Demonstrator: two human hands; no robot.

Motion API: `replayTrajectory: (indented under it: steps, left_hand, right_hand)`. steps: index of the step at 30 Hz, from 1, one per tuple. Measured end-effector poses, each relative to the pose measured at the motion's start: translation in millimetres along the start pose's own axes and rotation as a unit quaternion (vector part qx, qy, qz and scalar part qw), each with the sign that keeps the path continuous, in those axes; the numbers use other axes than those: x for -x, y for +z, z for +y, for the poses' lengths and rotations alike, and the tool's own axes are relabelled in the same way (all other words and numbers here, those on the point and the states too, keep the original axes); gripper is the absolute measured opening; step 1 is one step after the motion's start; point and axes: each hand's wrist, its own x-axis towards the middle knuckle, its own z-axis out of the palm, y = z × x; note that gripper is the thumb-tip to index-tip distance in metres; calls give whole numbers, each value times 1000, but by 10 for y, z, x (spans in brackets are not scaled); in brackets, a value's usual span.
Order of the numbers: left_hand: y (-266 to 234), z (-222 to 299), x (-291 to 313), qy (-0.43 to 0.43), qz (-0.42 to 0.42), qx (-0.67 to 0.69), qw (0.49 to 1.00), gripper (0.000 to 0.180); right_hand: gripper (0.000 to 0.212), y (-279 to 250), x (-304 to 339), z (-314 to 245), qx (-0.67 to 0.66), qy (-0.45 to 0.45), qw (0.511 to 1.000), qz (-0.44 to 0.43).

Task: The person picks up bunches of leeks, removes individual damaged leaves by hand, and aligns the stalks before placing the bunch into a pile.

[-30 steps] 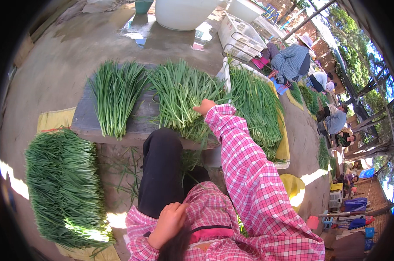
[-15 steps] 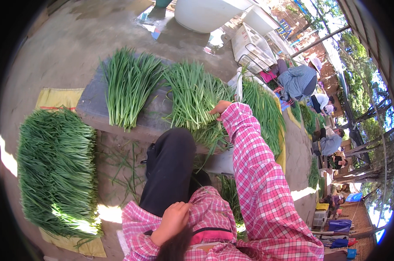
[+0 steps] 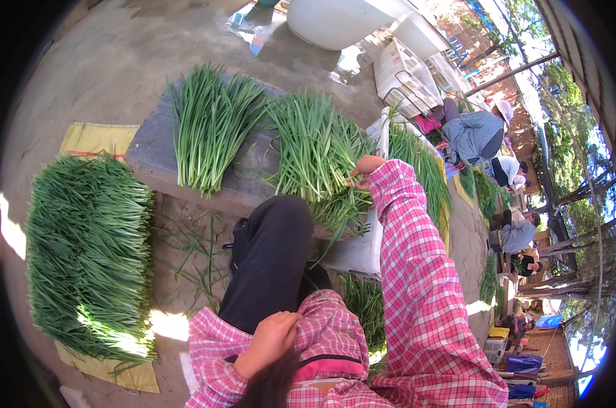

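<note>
Loose Chinese chives (image 3: 311,149) lie in a heap on the grey board (image 3: 155,143), pale stem ends toward me. My right hand (image 3: 368,168) is at the right side of this heap, its thumb and fingers closed on a few stems; part of the grip is hidden. A second, neater chive bunch (image 3: 211,129) rests on the board to the left. My left hand (image 3: 274,338) lies on my lap, fingers curled, with nothing visible in it.
A large chive stack (image 3: 90,258) sits on yellow sacking (image 3: 100,138) at the left. Beside my right sleeve, a white crate (image 3: 362,248) stands near more chives (image 3: 417,170). White tubs (image 3: 335,20) are at the back. Other people (image 3: 474,132) work at the right.
My right hand has shifted slightly right along the stem ends, uncovering more of the white crate beneath. The whole view has moved a little. My left hand stays on my lap.
</note>
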Motion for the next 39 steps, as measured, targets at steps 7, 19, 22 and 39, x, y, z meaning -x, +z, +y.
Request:
replayTrajectory:
  steps: [7,19,22,39]
  left_hand:
    - [13,-6,-20,-22,10,18,1000,13]
    - [10,47,-53,-54,42,39,997,10]
    - [37,15,-47,-55,42,27,997,12]
    - [123,-18,-6,-103,79,43,991,11]
  right_hand:
    - [28,279,469,-267,-8,26,999,42]
    - [37,-23,-39,216,496,-163,824,221]
    - [37,-248,-129,249,422,-79,883,191]
    - [12,-518,2217,852,-330,-196,919,93]
